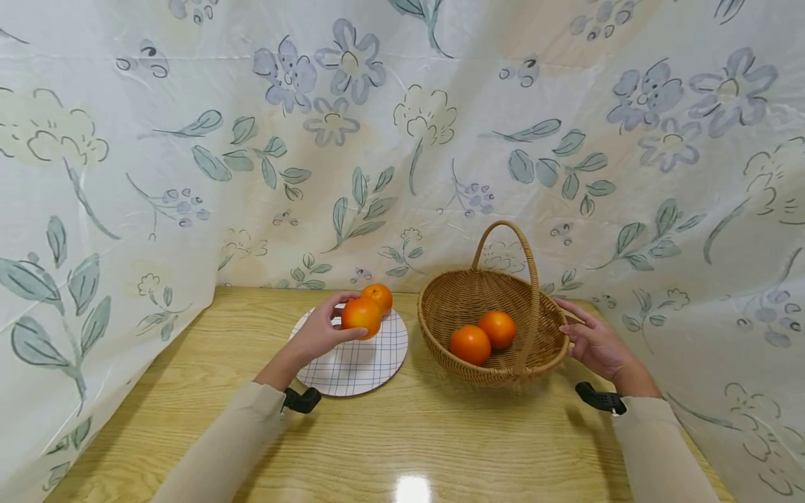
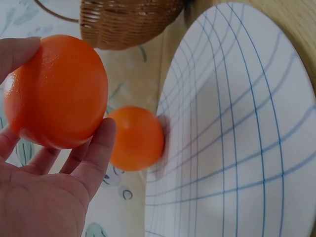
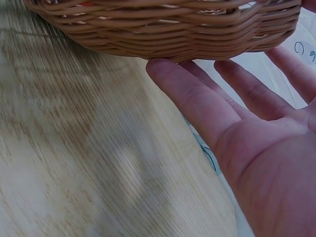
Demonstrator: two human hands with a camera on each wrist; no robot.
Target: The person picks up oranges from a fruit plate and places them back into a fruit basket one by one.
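Note:
My left hand (image 1: pixel 319 334) grips an orange (image 2: pixel 59 91) between thumb and fingers, above a round white plate (image 1: pixel 352 370) with blue grid lines. A second orange (image 1: pixel 379 297) sits at the plate's far edge, partly behind the held one in the head view. My right hand (image 1: pixel 596 346) holds the right side of a wicker basket (image 1: pixel 449 297), its thumb at the rim and its fingers (image 3: pixel 182 89) against the outer wall. Inside the basket lie two more oranges, a nearer orange (image 1: pixel 470 345) and a farther orange (image 1: pixel 497 329), side by side.
The basket's tall arched handle (image 1: pixel 530 265) rises over its opening. Plate and basket stand side by side on a light wooden table (image 1: pixel 402 440). A floral curtain (image 1: pixel 377 154) hangs behind the table and along both sides.

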